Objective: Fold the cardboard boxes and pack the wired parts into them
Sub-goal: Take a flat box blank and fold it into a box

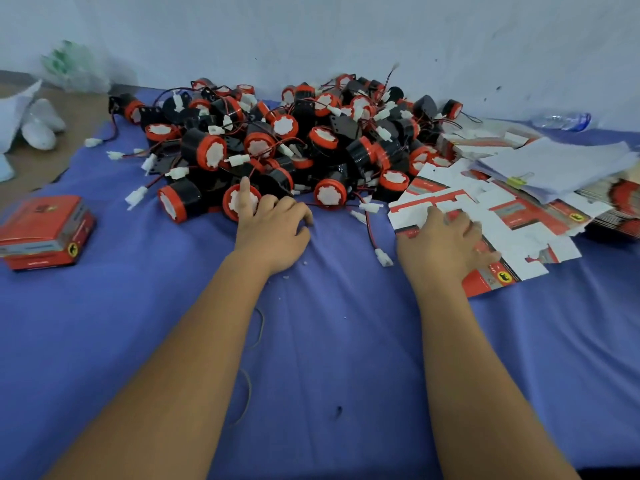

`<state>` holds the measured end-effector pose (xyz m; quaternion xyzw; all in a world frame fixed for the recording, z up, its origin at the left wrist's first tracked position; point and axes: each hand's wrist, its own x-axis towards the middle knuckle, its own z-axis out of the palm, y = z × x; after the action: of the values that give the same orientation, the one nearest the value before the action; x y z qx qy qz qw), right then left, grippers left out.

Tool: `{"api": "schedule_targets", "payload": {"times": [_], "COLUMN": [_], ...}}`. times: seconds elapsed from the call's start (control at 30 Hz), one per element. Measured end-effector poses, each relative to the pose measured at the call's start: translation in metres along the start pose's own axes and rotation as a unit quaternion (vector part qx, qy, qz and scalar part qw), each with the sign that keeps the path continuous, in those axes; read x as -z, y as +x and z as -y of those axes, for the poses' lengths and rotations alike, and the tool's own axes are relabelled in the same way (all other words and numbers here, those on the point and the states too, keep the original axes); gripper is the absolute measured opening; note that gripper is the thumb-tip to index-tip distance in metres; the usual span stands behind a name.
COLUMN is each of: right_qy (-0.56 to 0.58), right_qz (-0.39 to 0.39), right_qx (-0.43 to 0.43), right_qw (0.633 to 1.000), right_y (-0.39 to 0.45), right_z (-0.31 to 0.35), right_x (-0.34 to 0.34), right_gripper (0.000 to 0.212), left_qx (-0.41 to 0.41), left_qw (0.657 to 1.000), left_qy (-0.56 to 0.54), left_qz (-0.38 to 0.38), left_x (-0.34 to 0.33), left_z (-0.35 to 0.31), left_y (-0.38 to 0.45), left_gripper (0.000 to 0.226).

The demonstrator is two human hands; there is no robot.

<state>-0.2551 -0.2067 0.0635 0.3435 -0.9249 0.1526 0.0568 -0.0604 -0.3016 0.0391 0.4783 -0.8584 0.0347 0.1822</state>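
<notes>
A big heap of wired parts [294, 143], black cylinders with red caps, thin wires and white plugs, lies at the back of the blue cloth [311, 358]. My left hand [273, 233] rests at the heap's front edge. Its index finger points up against the white face of one red-capped part [231, 199], and the other fingers curl loosely on the cloth. My right hand [446, 247] lies flat on a spread of unfolded red-and-white box blanks [519, 220] to the right. One folded red box [45, 233] stands at the far left.
A clipped stack of white papers [554, 164] lies over the blanks at the right, with a plastic bottle [564, 121] behind it. White bags [41, 126] sit at the left by the wall. A loose wire with a white plug [382, 256] trails between my hands.
</notes>
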Motion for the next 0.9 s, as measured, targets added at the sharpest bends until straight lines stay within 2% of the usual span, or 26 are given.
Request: {"api": "schedule_targets", "payload": {"times": [0.2, 0.27, 0.3, 0.37, 0.43, 0.47, 0.5, 0.53, 0.6, 0.63, 0.67, 0.7, 0.73, 0.83, 0.9], "right_qy": [-0.022, -0.009, -0.001, 0.036, 0.092, 0.118, 0.140, 0.158, 0.184, 0.189, 0.184, 0.169, 0.157, 0.180, 0.214], "right_qz": [-0.019, -0.043, -0.071, -0.177, -0.340, -0.409, -0.446, -0.447, -0.394, -0.353, -0.310, -0.271, -0.236, -0.126, -0.088], "right_qx": [0.068, 0.082, 0.090, 0.123, 0.192, 0.235, 0.280, 0.328, 0.430, 0.481, 0.526, 0.560, 0.582, 0.583, 0.541], "right_qw": [0.997, 0.996, 0.993, 0.976, 0.916, 0.874, 0.839, 0.817, 0.791, 0.780, 0.771, 0.764, 0.762, 0.782, 0.809], "right_y": [0.001, 0.001, 0.001, -0.002, -0.007, -0.010, -0.014, -0.019, -0.031, -0.038, -0.045, -0.051, -0.056, -0.059, -0.057], "right_z": [0.002, 0.004, 0.004, 0.006, 0.009, 0.013, 0.018, 0.025, 0.041, 0.049, 0.057, 0.063, 0.067, 0.070, 0.066], "right_x": [-0.002, 0.000, 0.001, 0.005, 0.010, 0.012, 0.013, 0.012, 0.007, 0.003, -0.002, -0.006, -0.010, -0.018, -0.018], "right_gripper": [0.036, 0.026, 0.023, 0.022, 0.013, 0.008, 0.009, 0.011, 0.010, 0.009, 0.009, 0.009, 0.009, 0.015, 0.020], "left_qx": [-0.015, -0.012, -0.014, -0.023, -0.022, -0.008, 0.018, 0.045, 0.102, 0.132, 0.155, 0.172, 0.183, 0.207, 0.198], "left_qw": [0.999, 0.999, 0.999, 0.996, 0.985, 0.966, 0.931, 0.880, 0.738, 0.661, 0.598, 0.558, 0.547, 0.607, 0.597], "left_qy": [-0.024, -0.039, -0.044, -0.057, -0.140, -0.232, -0.346, -0.463, -0.667, -0.738, -0.784, -0.807, -0.811, -0.767, -0.777], "left_qz": [0.017, 0.001, -0.016, -0.057, -0.100, -0.111, -0.112, -0.098, -0.018, 0.030, 0.066, 0.085, 0.095, 0.024, -0.030], "left_x": [0.004, 0.004, 0.004, 0.004, 0.007, 0.010, 0.014, 0.018, 0.025, 0.026, 0.027, 0.027, 0.026, 0.021, 0.019], "left_z": [0.005, 0.006, 0.005, 0.006, 0.006, 0.006, 0.004, -0.001, -0.012, -0.015, -0.016, -0.015, -0.013, -0.008, -0.006], "left_y": [0.006, 0.005, 0.004, 0.002, -0.004, -0.009, -0.013, -0.016, -0.017, -0.014, -0.012, -0.011, -0.011, -0.011, -0.010], "left_gripper": [0.016, 0.015, 0.015, 0.018, 0.024, 0.027, 0.030, 0.029, 0.026, 0.034, 0.041, 0.042, 0.038, 0.018, 0.022]}}
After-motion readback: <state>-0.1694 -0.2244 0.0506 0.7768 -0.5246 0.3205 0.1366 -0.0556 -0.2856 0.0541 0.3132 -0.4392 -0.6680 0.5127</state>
